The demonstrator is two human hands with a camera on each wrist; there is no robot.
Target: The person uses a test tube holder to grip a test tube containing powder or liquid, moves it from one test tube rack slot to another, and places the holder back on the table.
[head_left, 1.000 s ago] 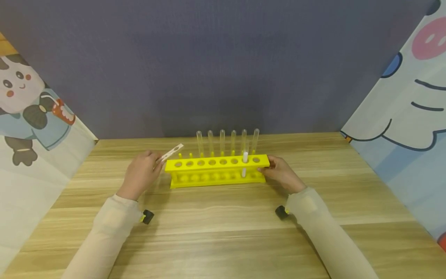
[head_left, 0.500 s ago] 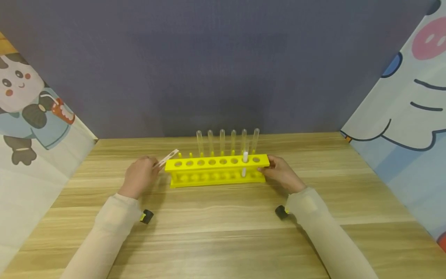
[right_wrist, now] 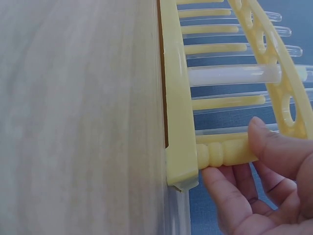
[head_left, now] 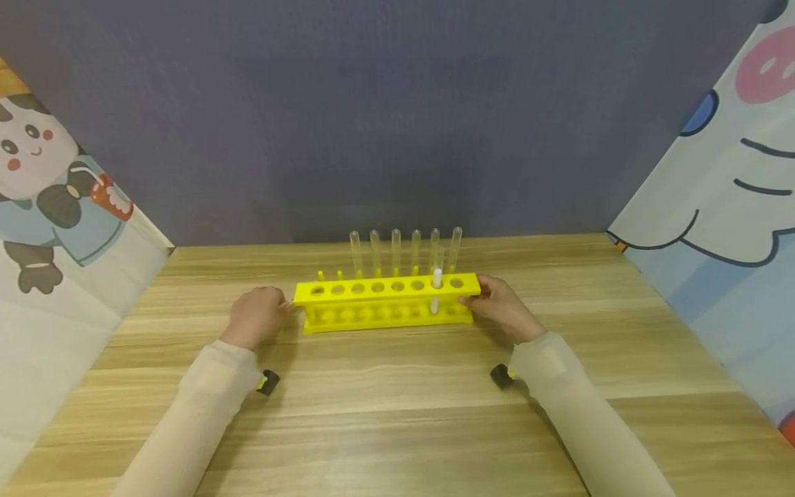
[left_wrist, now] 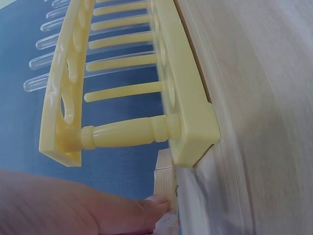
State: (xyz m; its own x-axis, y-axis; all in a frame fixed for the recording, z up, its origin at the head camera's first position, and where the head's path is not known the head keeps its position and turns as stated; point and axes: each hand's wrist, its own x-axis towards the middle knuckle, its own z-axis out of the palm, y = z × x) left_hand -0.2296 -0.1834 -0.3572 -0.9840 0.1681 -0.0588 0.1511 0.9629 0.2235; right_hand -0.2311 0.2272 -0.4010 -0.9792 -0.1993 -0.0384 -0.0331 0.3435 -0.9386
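A yellow test tube rack (head_left: 385, 288) stands on the table. Several clear test tubes (head_left: 396, 250) sit upside down on pegs along its back. One tube with white contents (head_left: 437, 279) stands upright in a front hole near the right end. My right hand (head_left: 502, 308) grips the rack's right end post (right_wrist: 227, 152) between thumb and fingers. At the rack's left end, my left hand (head_left: 256, 316) pinches a wooden test tube clamp (left_wrist: 165, 182) low by the table, its tip right by the rack's base. Most of the clamp is hidden in the head view.
The wood-grain table (head_left: 397, 414) spreads in front of the rack. A dark panel (head_left: 397, 124) rises just behind the tubes. Cartoon-printed cloths hang at left (head_left: 93, 276) and right (head_left: 714, 241). Two leftmost pegs (head_left: 330, 275) carry no tubes.
My left hand has lowered the wooden test tube clamp from above the rack's left corner to beside its left end. The right hand and the rack have stayed in place.
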